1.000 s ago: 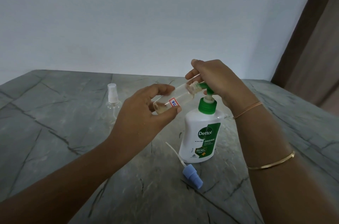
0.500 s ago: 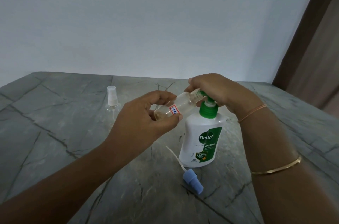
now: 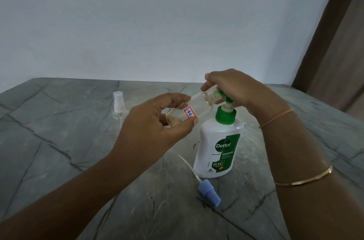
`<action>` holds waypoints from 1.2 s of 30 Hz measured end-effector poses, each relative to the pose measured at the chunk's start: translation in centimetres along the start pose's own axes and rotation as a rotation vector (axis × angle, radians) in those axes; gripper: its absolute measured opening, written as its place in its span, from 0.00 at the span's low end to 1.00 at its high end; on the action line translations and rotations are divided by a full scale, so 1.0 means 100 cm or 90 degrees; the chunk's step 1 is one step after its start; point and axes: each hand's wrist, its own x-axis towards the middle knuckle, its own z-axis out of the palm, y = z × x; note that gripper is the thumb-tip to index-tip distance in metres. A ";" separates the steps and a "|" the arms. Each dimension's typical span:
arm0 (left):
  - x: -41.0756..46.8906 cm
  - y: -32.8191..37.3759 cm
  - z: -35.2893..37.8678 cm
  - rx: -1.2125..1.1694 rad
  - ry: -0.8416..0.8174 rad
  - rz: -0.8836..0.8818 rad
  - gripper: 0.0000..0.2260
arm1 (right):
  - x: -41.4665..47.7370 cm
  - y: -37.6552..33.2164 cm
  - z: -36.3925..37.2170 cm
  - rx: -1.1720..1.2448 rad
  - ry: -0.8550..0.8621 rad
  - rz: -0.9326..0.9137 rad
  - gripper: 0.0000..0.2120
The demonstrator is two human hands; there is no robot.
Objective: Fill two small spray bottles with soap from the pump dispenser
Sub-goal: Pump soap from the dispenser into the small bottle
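**Fingers [image 3: 175,100] pinch the small spray bottle [image 3: 197,105], mouth at the spout**

Nearest, the blue spray head [image 3: 209,192] lies on the table [image 3: 59,161]. My left hand [image 3: 149,131] grips the small spray bottle by its base, long axis slanting up and right to the spout of the pump dispenser [image 3: 216,151]. My right hand [image 3: 236,90] curls over the pump top, placed to press. Beyond, the second bottle [image 3: 119,109] stands capped.

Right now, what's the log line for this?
left hand: holds labelled bottle tilted, mouth at pump dispenser nozzle | right hand: on pump head | blue cap: lying on table | second bottle: capped, standing
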 end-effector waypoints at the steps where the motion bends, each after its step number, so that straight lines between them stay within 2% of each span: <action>1: 0.000 0.000 0.000 0.003 -0.001 0.000 0.15 | 0.000 0.000 0.001 0.026 -0.007 0.021 0.18; 4: 0.000 -0.003 0.000 0.009 -0.005 0.000 0.15 | 0.000 -0.002 0.005 0.014 -0.043 0.073 0.16; 8: -0.001 -0.003 0.001 0.006 -0.010 -0.004 0.14 | -0.003 -0.002 0.007 -0.023 -0.079 0.070 0.18; 13: -0.001 -0.003 -0.001 -0.005 0.000 0.001 0.13 | -0.004 -0.003 0.003 -0.002 -0.022 -0.008 0.15; 19: -0.002 -0.001 0.000 -0.001 -0.002 -0.004 0.14 | -0.004 -0.002 0.002 0.022 0.018 -0.007 0.15; 30: -0.004 -0.002 0.003 -0.014 -0.022 -0.017 0.13 | -0.001 0.006 0.004 -0.025 -0.110 0.079 0.16; 36: -0.003 -0.004 0.004 -0.024 -0.012 -0.007 0.13 | -0.001 0.005 0.003 0.010 -0.081 0.033 0.16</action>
